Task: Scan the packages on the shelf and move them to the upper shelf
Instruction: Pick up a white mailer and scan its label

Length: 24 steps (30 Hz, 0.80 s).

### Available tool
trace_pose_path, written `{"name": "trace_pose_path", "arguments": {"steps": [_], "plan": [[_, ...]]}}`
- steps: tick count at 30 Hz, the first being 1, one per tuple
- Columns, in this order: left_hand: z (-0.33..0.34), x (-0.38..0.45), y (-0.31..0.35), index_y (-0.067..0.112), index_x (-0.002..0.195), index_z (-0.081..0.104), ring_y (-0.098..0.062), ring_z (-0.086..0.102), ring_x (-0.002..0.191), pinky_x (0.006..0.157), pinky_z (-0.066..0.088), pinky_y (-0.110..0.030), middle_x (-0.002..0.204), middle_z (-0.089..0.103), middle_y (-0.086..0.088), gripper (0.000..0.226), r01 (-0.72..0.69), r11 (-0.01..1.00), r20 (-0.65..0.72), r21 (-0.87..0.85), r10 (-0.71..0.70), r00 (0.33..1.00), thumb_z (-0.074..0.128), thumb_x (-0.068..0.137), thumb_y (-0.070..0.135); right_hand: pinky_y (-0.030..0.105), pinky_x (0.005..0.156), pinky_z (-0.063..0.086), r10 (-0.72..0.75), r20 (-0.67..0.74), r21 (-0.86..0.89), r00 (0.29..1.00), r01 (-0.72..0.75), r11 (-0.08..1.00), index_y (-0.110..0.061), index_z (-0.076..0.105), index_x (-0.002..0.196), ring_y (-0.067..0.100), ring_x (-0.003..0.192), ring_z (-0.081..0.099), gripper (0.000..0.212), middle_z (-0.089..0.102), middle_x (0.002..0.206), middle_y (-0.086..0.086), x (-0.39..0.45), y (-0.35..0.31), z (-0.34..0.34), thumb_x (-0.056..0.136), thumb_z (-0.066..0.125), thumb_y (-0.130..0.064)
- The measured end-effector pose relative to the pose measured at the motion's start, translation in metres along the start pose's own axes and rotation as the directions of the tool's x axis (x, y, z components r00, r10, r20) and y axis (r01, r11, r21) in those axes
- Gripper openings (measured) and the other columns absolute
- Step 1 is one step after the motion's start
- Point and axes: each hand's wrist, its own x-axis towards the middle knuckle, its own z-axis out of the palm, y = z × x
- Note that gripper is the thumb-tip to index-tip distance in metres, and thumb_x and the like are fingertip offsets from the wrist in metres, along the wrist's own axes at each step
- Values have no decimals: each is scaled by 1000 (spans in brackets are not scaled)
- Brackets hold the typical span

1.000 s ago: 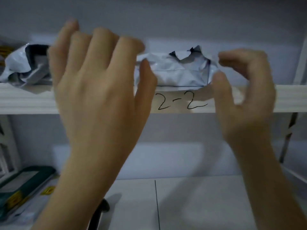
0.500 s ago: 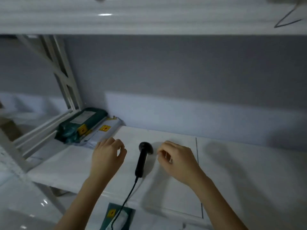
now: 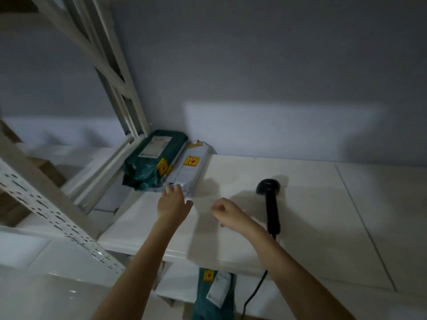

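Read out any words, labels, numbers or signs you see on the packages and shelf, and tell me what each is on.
No text is legible.
White label on the green package: print too small to read.
Yellow stickers on the green package and on the grey package: red mark, not readable.
Yellow sticker and white label on the lower green package: blurred.
Scanner and shelf: none visible.

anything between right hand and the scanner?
Nothing: bare white shelf only, between right hand and scanner, in the head view.
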Motion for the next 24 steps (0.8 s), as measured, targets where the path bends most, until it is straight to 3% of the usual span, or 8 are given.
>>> {"name": "trace_pose_path", "arguments": {"steps": [3,5,7,9,12,18,21,24], "plan": [[5,18,-12,-2,125,42,-36,41,124,96,40,-41,134,41,-23,52,-2,998,-84,-55,-3,996,60,87,28,32,68,28,27,-48,132,999,-20,991,-2,49,77,19,72,36,14,38,77,8,26,-5,26,87,46,-12],[9,25,-16,-4,123,44,-36,43,120,96,37,-41,130,43,-26,52,-10,995,-131,-100,-3,991,62,83,24,31,69,29,74,-110,199,991,-51,979,10,53,91,19,77,38,23,40,83,7,41,-10,35,87,49,-13],[14,29,-15,-9,117,49,-38,47,113,93,38,-43,123,48,-30,51,-30,986,-193,-165,-2,981,67,77,19,32,70,31,77,-140,232,987,-43,972,-6,52,81,19,75,40,10,40,77,8,55,-17,41,87,50,-14],[20,31,-11,-13,108,55,-44,53,103,86,44,-46,116,53,-34,52,-44,977,-252,-208,-10,968,74,69,14,34,71,38,92,-160,279,983,-44,959,-16,47,76,20,78,46,11,45,76,4,67,-22,43,87,50,-15],[29,33,-8,-12,107,56,-46,54,100,80,47,-47,114,53,-35,58,-1,969,-243,-248,-61,968,80,62,15,30,64,49,160,-132,404,978,-94,910,-15,53,93,22,87,56,8,57,91,7,76,-28,44,86,49,-14],[44,48,-13,0,127,41,-38,39,122,97,36,-41,136,38,-23,79,124,972,-159,-202,-158,975,72,70,46,26,55,47,186,-127,433,974,-114,894,-12,57,88,19,67,58,8,61,85,11,90,-31,44,87,50,-12],[50,53,-10,0,129,39,-39,41,121,96,38,-42,137,37,-25,73,144,972,-171,-184,-176,969,68,76,42,25,54,49,175,-106,465,979,-107,879,-16,56,78,19,71,59,13,61,84,10,94,-28,48,89,50,-11],[51,57,-9,-1,124,43,-41,44,116,92,40,-44,131,43,-27,67,162,967,-204,-195,-202,958,62,82,46,28,60,52,154,-94,496,984,-88,864,-20,60,82,21,79,62,14,63,83,5,94,-27,47,91,50,-13]]}}
